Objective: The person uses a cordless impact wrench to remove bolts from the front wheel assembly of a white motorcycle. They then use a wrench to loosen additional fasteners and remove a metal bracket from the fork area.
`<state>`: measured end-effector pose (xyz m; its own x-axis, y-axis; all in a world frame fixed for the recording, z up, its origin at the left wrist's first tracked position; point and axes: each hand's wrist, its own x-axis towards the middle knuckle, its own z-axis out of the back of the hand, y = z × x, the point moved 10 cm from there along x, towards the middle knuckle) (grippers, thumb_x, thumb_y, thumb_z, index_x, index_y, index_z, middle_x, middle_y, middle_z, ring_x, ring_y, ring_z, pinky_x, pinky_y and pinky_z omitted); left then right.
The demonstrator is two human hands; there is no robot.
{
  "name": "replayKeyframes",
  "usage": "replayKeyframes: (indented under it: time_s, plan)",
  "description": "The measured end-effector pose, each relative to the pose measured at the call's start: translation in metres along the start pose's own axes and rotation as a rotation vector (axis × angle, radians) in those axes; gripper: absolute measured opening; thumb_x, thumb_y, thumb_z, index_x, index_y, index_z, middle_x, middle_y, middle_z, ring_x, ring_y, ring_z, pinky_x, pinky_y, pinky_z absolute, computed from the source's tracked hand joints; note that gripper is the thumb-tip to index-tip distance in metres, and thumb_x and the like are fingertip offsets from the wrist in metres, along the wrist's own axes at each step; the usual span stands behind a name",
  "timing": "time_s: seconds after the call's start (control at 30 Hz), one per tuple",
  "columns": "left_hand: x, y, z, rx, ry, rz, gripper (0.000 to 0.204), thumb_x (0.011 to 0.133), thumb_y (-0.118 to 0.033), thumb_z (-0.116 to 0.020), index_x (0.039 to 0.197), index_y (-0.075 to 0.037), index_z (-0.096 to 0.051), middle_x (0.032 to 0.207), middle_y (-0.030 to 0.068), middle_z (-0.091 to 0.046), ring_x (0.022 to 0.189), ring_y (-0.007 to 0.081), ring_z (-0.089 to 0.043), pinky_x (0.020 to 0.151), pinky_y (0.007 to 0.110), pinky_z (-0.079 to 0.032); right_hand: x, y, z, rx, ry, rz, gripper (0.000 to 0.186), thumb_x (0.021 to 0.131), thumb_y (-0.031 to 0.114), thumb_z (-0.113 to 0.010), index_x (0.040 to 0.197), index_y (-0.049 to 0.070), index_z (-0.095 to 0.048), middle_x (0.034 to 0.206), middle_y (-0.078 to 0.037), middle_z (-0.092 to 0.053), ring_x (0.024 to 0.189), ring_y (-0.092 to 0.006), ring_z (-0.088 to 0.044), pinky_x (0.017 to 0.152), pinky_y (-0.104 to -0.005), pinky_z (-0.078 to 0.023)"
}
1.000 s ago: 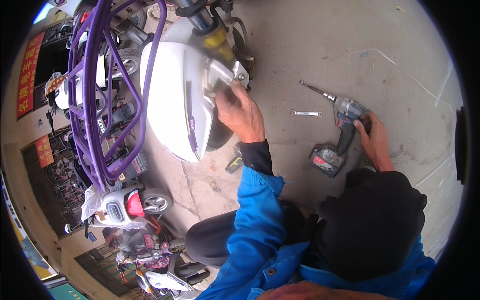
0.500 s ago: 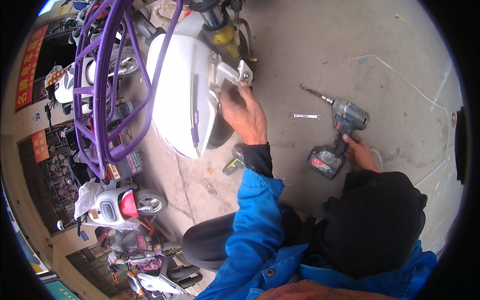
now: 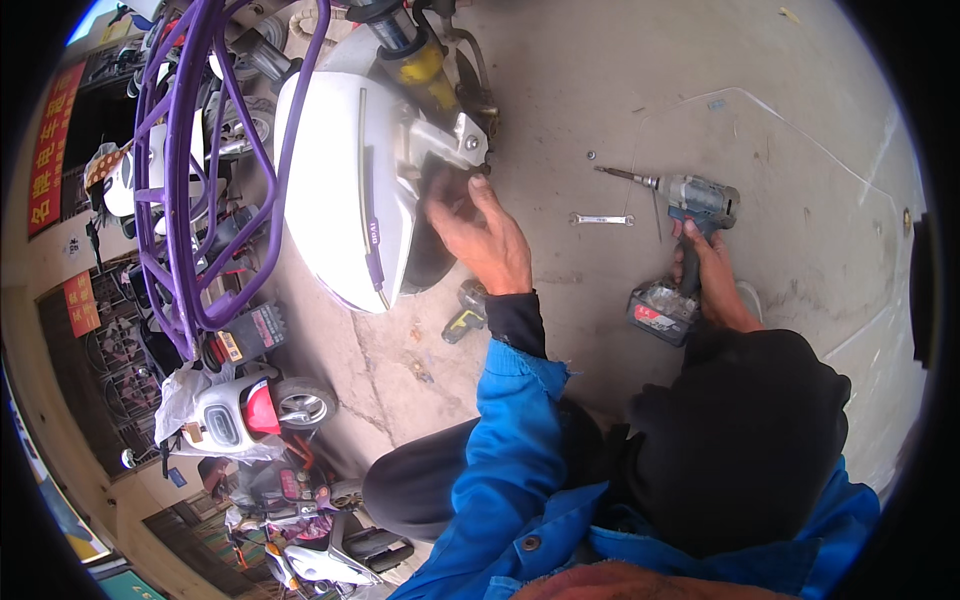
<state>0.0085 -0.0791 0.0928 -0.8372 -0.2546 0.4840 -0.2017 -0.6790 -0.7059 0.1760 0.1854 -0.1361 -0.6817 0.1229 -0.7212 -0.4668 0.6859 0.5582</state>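
My left hand [image 3: 485, 240] is beside the metal bracket [image 3: 440, 140] at the edge of a white front fender [image 3: 335, 190]. Thumb and fingers are bent but apart, just below the bracket's bolt [image 3: 472, 143]; the fingertips are partly in shadow. Wrapped round the grip of a grey and black cordless impact driver [image 3: 700, 202] is my right hand [image 3: 718, 275]. The driver's long bit points left, and its battery [image 3: 660, 310] is low, near the floor. Close to the bit's tip a small round metal piece [image 3: 591, 155] lies on the floor.
A double-ended wrench [image 3: 602, 219] and a thin rod [image 3: 657, 215] lie near the driver. A second power tool [image 3: 465, 312] rests beside my left wrist. The purple tubular frame [image 3: 180, 180] rises at the left; parked scooters [image 3: 225, 415] stand beyond it.
My left hand has slipped off the bracket toward me. My right hand has shifted the driver slightly away from me, and the small round piece now shows apart from its tip.
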Motion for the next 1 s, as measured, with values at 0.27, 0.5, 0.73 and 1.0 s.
replayKeyframes:
  time_s: [0.27, 0.5, 0.73, 1.0]
  plan:
    - [-0.088, 0.05, -0.044, -0.491, 0.234, 0.585, 0.033, 0.108, -0.034, -0.055, 0.108, -0.001, -0.06, 0.085, 0.0058, -0.063, 0.07, 0.0079, -0.051, 0.06, 0.023, -0.041, -0.008, 0.028, -0.042, 0.003, 0.242, 0.116, 0.037, 0.097, 0.034, -0.072, 0.108, 0.001, -0.061, 0.085, -0.007, -0.063, 0.065, -0.0151, -0.06, 0.059, -0.0299, -0.049]
    - [-0.085, 0.0, -0.094, -0.962, 0.46, 0.708, 0.062, 0.107, -0.05, -0.051, 0.141, 0.002, -0.049, 0.125, 0.0187, -0.064, 0.094, 0.017, -0.059, 0.07, 0.03, -0.047, -0.029, 0.062, -0.068, -0.053, 0.424, 0.165, 0.042, 0.095, 0.03, -0.073, 0.119, -0.003, -0.062, 0.099, -0.011, -0.069, 0.073, -0.0166, -0.064, 0.068, -0.0312, -0.053]
    - [-0.087, 0.021, -0.11, -1.104, 0.417, 0.922, 0.029, 0.111, -0.028, -0.046, 0.121, -0.004, -0.059, 0.119, 0.0158, -0.066, 0.095, 0.0164, -0.059, 0.072, 0.03, -0.043, -0.039, 0.056, -0.076, -0.147, 0.479, 0.091, 0.034, 0.095, 0.025, -0.071, 0.118, 0.001, -0.063, 0.11, -0.009, -0.07, 0.074, -0.0131, -0.06, 0.071, -0.0296, -0.051]
    - [-0.079, -0.009, -0.099, -1.055, 0.59, 0.789, 0.033, 0.111, -0.027, -0.049, 0.124, 0.001, -0.06, 0.118, 0.0163, -0.068, 0.087, 0.0174, -0.061, 0.078, 0.032, -0.051, -0.044, 0.035, -0.067, -0.192, 0.417, 0.125, 0.026, 0.096, 0.025, -0.071, 0.112, 0.005, -0.065, 0.105, -0.006, -0.069, 0.075, -0.0094, -0.056, 0.074, -0.0301, -0.048]
